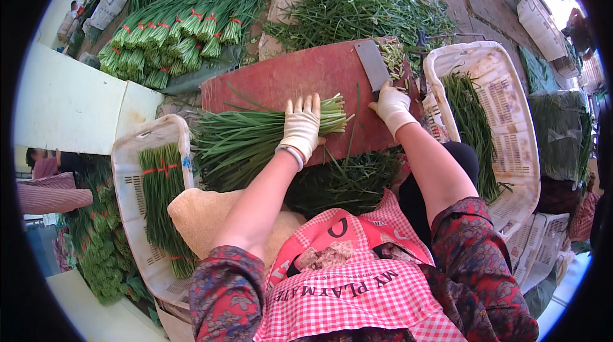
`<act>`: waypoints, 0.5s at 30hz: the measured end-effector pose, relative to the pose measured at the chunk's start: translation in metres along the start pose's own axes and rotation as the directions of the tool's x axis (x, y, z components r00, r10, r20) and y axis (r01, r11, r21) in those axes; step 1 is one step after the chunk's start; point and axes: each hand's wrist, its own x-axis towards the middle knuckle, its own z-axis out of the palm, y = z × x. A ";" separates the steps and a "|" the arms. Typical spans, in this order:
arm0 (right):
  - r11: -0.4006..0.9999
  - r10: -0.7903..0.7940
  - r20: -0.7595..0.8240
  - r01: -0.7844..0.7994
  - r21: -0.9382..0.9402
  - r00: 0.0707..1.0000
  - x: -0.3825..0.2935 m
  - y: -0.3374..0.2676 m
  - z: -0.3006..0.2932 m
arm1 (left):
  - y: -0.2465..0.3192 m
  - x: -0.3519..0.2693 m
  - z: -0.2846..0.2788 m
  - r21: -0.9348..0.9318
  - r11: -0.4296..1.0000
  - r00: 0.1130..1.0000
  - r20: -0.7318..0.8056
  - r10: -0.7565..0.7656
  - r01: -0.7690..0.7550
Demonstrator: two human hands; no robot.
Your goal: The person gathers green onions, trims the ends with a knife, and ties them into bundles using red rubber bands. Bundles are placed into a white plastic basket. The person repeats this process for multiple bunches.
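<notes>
On a red board (292, 76), my gloved left hand (302, 126) presses down over a loose bundle of garlic chives (244, 134). Their pale cut ends point right, and the long green leaves hang past the board's left front edge. My gloved right hand (393, 105) grips a cleaver (372, 64) at its near end; the handle is hidden in my fist. The wide blade lies towards the board's far right corner, beside a heap of short cut stem ends (392, 59). A gap separates the blade from the bundle.
At my left, a white plastic crate (129, 227) holds red-tied chives (165, 198). Another white crate (515, 150) with loose chives (471, 136) stands right. Beyond the board lie a trimmings pile (364, 7) and stacked tied bundles (187, 31). Another person's sleeve (52, 196) shows far left.
</notes>
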 end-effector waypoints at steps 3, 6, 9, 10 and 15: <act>0.994 0.023 0.033 -0.027 0.110 0.999 0.015 0.002 0.021 | -0.004 0.018 -0.001 -0.040 0.999 0.996 0.084 -0.025 0.028; 0.850 -0.043 -0.063 0.070 0.523 0.997 0.033 0.006 0.024 | -0.028 0.023 -0.007 -0.190 0.982 0.996 0.088 -0.005 0.021; 0.565 0.066 -0.028 -0.014 0.825 0.997 0.028 0.000 0.020 | -0.057 0.022 -0.014 -0.383 0.917 0.993 0.071 -0.095 0.115; 0.501 0.074 -0.017 -0.022 0.865 0.997 0.019 -0.006 0.018 | -0.064 0.025 -0.016 -0.408 0.899 0.986 0.115 -0.119 0.156; 0.550 -0.438 -0.132 0.381 0.743 0.889 -0.081 -0.044 0.031 | -0.057 0.028 -0.012 -0.344 0.912 0.966 0.203 -0.159 0.222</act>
